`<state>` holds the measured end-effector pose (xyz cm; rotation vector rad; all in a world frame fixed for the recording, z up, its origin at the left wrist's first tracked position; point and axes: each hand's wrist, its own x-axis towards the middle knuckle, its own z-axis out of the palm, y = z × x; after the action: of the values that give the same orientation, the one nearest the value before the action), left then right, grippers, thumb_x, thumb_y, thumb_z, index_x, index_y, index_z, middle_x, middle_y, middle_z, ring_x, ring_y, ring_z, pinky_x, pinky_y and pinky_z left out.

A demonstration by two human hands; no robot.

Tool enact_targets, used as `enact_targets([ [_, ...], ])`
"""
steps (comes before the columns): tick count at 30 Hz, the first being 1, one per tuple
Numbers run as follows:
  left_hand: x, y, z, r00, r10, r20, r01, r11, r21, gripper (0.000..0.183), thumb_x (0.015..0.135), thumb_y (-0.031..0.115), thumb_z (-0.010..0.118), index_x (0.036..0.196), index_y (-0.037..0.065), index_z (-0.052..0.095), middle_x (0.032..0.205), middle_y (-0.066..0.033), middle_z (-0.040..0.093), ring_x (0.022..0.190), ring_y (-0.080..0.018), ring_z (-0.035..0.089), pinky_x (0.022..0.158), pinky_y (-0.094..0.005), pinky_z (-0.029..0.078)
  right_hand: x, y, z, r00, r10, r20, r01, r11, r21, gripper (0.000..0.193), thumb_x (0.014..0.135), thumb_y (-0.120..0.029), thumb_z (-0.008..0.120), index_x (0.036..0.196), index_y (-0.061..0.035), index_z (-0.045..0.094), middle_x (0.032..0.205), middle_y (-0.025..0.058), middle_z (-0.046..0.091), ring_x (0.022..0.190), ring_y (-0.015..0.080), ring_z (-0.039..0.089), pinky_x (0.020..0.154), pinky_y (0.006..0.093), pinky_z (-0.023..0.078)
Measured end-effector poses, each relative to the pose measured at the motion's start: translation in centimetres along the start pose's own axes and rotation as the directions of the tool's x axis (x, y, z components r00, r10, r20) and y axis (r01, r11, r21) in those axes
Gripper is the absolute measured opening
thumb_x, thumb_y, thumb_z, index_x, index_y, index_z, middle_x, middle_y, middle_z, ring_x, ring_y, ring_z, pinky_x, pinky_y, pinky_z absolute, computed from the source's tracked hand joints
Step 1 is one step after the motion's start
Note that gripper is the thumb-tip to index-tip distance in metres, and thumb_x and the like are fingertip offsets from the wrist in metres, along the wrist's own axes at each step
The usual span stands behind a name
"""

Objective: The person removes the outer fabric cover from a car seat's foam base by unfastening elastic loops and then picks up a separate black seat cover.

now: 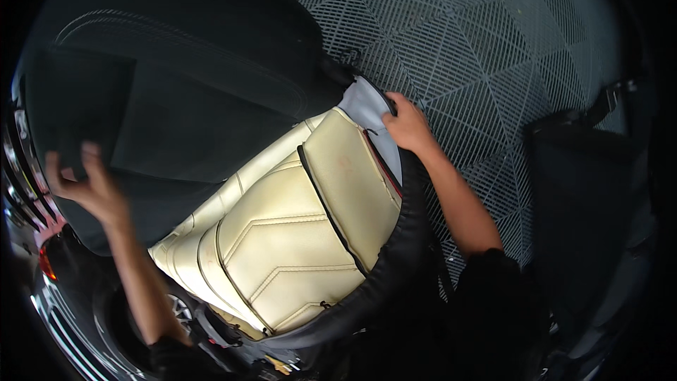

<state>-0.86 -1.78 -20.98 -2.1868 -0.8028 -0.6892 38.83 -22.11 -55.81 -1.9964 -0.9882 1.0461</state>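
Note:
A cream leather car seat cover [282, 243] with stitched angular lines lies bunched against a large black car seat [204, 92]. Black trim runs across the cover, and a grey fabric flap [367, 104] shows at its upper right end. My right hand [407, 124] is closed on that flap's dark edge, fingers curled over it. On the left, my left hand [93, 187] hovers at the black seat's side, slightly blurred, its fingers spread and holding nothing. Whether it touches the seat I cannot tell. Black material wraps round the cover's lower right side.
Dark grid-patterned floor tiles [451, 49] stretch out beyond the seat. A dark, padded-looking object [578, 190] stands at the right. At the lower left is a dark car with a red tail light [46, 263] and a wheel [181, 308].

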Motion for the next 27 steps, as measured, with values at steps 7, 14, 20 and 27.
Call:
enact_targets([
  [7,-9.2,25.3,1.3,-0.056,0.029,0.998,0.757,0.653,0.024,0.107,0.077,0.075,0.060,0.141,-0.008,0.041,0.125,-0.0328,0.059,0.122,-0.0414,0.057,0.106,-0.0437,0.043,-1.6,-10.8,1.6,0.998,-0.066,0.012,0.067,0.987,-0.146,0.098,0.074,-0.051,0.077,0.151,-0.0094,0.034,0.150,0.0252,0.036,0.136,0.0423,0.040,0.112,0.0445,0.036],
  [14,-13.6,29.0,0.8,0.169,0.121,0.978,0.689,0.695,-0.204,0.072,0.084,0.064,0.059,0.109,-0.003,0.065,0.106,-0.0226,0.066,0.105,-0.0378,0.063,0.095,-0.0451,0.048,-0.8,-9.7,4.0,0.965,0.185,0.187,-0.145,0.967,-0.207,0.113,0.059,-0.032,0.079,0.157,-0.0186,0.023,0.151,0.0256,0.031,0.139,0.0446,0.034,0.114,0.0469,0.034],
  [20,-14.7,30.0,1.9,0.062,0.240,0.969,0.751,0.629,-0.203,0.079,0.089,0.067,0.047,0.122,-0.003,0.062,0.119,-0.0244,0.058,0.118,-0.0380,0.052,0.103,-0.0446,0.041,-1.1,-7.6,3.7,0.978,0.115,0.174,-0.078,0.975,-0.207,0.104,0.063,-0.030,0.082,0.153,-0.0290,0.031,0.142,0.0225,0.041,0.132,0.0429,0.040,0.108,0.0482,0.041],
  [27,-16.1,27.7,-0.7,0.284,0.080,0.956,0.819,0.498,-0.285,0.075,0.092,0.060,0.052,0.136,-0.001,0.051,0.132,-0.0265,0.051,0.126,-0.0418,0.045,0.109,-0.0464,0.034,1.8,-5.0,-0.5,0.992,-0.108,0.062,0.095,0.978,0.188,0.063,0.090,-0.038,0.071,0.133,0.0049,0.056,0.137,0.0221,0.056,0.128,0.0305,0.053,0.108,0.0391,0.040],
])
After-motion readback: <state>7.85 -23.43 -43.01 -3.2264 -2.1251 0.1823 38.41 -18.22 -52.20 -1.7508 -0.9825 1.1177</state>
